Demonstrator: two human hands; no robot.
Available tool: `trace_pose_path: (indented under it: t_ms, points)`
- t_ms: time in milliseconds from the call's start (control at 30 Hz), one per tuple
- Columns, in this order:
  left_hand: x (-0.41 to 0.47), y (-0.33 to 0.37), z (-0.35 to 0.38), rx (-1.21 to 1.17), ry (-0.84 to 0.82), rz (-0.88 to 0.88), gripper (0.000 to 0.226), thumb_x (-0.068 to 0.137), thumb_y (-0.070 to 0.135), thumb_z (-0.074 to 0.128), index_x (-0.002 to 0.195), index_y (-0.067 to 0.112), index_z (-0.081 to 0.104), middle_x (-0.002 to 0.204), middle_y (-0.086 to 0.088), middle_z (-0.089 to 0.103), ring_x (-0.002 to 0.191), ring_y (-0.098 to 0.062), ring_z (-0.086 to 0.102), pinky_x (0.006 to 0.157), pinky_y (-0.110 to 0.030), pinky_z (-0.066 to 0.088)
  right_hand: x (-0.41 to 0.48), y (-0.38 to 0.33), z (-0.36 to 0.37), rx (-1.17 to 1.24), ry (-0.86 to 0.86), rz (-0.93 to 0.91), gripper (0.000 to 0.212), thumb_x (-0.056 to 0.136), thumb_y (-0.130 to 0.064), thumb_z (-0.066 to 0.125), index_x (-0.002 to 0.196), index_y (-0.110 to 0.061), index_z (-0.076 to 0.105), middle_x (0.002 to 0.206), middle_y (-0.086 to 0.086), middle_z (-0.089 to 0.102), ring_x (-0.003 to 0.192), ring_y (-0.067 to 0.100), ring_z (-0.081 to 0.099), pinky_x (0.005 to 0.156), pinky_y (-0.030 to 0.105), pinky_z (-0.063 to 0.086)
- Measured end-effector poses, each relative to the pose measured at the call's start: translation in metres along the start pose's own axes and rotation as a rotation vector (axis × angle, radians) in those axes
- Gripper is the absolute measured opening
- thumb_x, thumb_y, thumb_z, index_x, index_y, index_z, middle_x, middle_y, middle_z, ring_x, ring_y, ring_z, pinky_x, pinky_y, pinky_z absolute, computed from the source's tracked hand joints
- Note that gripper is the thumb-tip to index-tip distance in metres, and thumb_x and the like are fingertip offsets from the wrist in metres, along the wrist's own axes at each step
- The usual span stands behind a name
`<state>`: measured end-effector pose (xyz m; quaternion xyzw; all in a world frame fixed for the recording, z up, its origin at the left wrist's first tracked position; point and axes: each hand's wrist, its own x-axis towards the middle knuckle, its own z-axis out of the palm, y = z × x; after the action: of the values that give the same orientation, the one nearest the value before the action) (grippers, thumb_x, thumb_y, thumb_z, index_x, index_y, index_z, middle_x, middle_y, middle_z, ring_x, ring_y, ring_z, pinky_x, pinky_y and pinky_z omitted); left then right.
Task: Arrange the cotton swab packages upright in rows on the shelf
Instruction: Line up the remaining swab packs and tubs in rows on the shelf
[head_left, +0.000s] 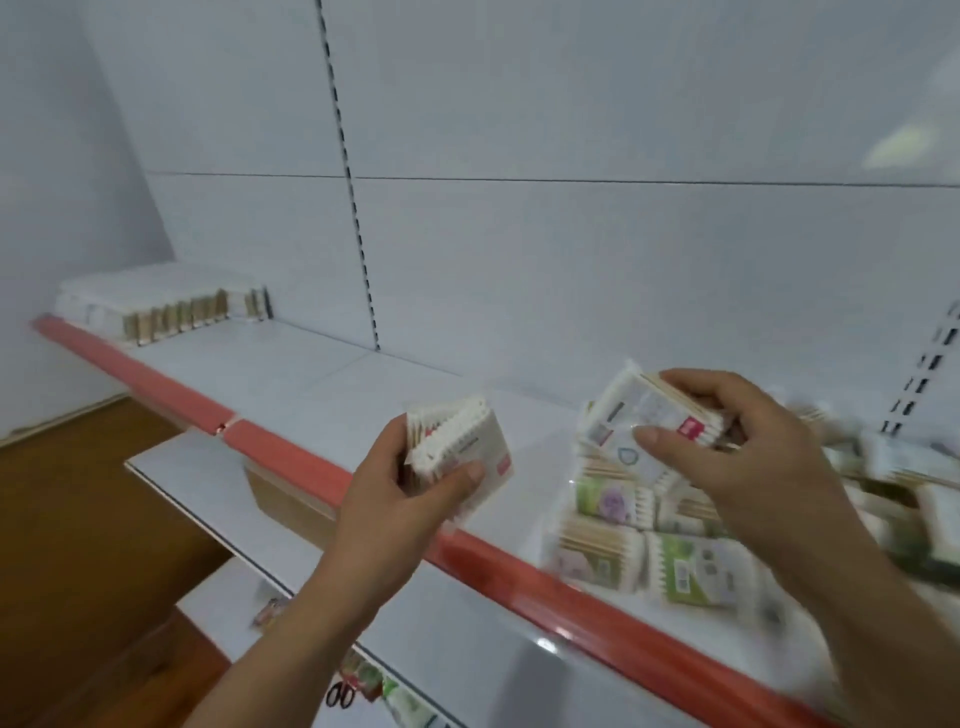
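on smooth shelf (311, 374), blocky plastic-wrapped packages (696, 571)

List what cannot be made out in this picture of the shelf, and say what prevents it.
Head view, all four:
- The loose pile of cotton swab packages: blurred, cut off by the right edge; count unknown.
- The package in the right hand: print too blurred to read.
- The stack in the left hand: fingers hide part; number unclear.
- The arranged rows far left: too small to count.
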<state>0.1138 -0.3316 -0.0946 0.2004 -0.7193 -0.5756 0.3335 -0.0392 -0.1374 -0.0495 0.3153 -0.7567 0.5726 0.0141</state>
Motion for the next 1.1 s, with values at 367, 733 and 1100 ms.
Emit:
trace_pose_path:
  t_ms: [367, 733, 1100]
  points:
    - [-0.006, -0.052, -0.279, 0.0, 0.139, -0.185, 0.044, 0.081, 0.014, 0.076, 0.115, 0.036, 0.058, 0.11, 0.014, 0.07, 0.103, -0.013, 0.068, 0.078, -0.034, 0.061, -0.023, -0.052, 0.307, 0.269, -0.206, 0.165, 0.041, 0.078, -0.013, 0.081, 0.109, -0.026, 0.058, 0.106, -0.005, 0.069, 0.088, 0.0, 0.065, 0.055, 0.01, 0.049]
    - [0.063, -0.11, -0.415, -0.047, 0.282, -0.269, 0.06, 0.064, 0.033, 0.075, 0.122, 0.033, 0.058, 0.116, 0.011, 0.069, 0.107, -0.016, 0.069, 0.082, -0.043, 0.062, 0.029, -0.078, 0.487, 0.407, -0.307, 0.158, 0.026, 0.084, -0.018, 0.076, 0.103, -0.032, 0.068, 0.1, -0.008, 0.074, 0.094, 0.015, 0.072, 0.081, 0.04, 0.06]
    - [0.263, -0.168, -0.51, -0.04, 0.138, -0.165, 0.052, 0.078, 0.02, 0.073, 0.125, 0.033, 0.058, 0.109, 0.02, 0.073, 0.1, -0.003, 0.07, 0.067, -0.019, 0.057, 0.15, -0.085, 0.62, 0.321, -0.224, 0.098, 0.034, 0.095, -0.039, 0.055, 0.126, -0.05, 0.048, 0.112, -0.017, 0.063, 0.081, -0.002, 0.068, 0.062, 0.022, 0.058]
